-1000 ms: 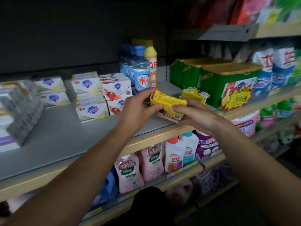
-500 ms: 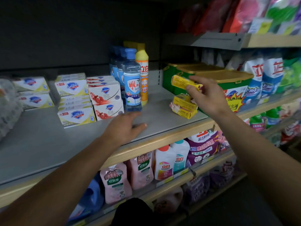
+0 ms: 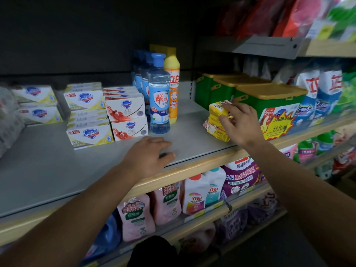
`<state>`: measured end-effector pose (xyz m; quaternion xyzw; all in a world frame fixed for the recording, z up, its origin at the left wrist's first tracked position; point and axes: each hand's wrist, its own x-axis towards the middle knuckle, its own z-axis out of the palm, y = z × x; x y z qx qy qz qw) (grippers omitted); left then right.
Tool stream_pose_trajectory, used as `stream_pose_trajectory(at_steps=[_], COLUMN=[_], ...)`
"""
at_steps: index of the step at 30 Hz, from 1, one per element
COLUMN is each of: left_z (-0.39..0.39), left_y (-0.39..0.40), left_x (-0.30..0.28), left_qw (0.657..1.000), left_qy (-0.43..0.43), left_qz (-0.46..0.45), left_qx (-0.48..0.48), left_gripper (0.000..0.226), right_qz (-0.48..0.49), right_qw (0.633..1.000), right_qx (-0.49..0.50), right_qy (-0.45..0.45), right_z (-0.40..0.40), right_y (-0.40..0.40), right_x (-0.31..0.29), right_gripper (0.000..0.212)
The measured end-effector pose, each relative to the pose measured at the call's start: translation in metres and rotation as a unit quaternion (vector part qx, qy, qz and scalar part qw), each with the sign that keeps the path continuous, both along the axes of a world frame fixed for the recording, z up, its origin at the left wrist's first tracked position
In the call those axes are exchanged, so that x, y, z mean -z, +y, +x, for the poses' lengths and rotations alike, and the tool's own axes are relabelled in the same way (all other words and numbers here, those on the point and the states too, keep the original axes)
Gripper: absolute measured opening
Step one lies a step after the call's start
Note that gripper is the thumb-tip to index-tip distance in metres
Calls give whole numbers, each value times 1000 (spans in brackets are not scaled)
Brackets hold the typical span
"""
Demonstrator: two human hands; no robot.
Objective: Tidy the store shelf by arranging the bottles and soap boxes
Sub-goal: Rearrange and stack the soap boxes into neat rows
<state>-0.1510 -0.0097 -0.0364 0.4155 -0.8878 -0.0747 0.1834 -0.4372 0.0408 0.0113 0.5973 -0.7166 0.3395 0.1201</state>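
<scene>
On the grey shelf (image 3: pixel 57 170), a small stack of yellow soap packs (image 3: pixel 213 130) stands at the right, beside the green tubs. My right hand (image 3: pixel 240 122) holds the top yellow pack (image 3: pixel 216 109) on that stack, fingers over its top and thumb against its front. Near the shelf's front edge my left hand (image 3: pixel 148 155) rests flat, holding nothing. Behind it stands a row of blue bottles (image 3: pixel 159 97) with a yellow-orange bottle (image 3: pixel 173 83) next to them. White Safeguard soap boxes (image 3: pixel 86 112) and red-printed ones (image 3: pixel 126 112) are stacked to the left.
Green tubs with gold lids (image 3: pixel 269 99) and blue-white detergent bags (image 3: pixel 317 93) fill the shelf's right end. More soap boxes (image 3: pixel 36 105) sit at far left. Pink refill pouches (image 3: pixel 154 207) and bottles (image 3: pixel 196 191) line the shelf below. Bare shelf lies between the boxes and my left hand.
My right hand has carried the yellow pack down from in front of the green tub onto the stack. My left hand, off the pack since a second ago, now lies flat on the shelf.
</scene>
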Motion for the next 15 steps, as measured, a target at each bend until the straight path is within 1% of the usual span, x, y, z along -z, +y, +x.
stream_pose_trajectory(at_steps=[3,7,11,13,15], left_z=[2,3,16,32,55], left_y=[2,6,10,13,17], left_x=[-2,-9,-20,-24,-26], left_qw=[1000,1000,995,992,986], left_qy=[6,24,85,112,156], left_qz=[4,15,53,54,41], left_qx=[-5,-3,-7,-14,-30], left_gripper=[68,52,43,40,35], right_qz=[15,45,71,57,38], right_qw=[999,998,996,997,997], right_qx=[1,3,10,-2,-37], right_qy=[32,40,50,47,52], right_z=[1,3,14,29,56], right_y=[-1,0,5,9,8], right_x=[-6,-19,-33,-41,-46], right_gripper=[58,56,57,57,57])
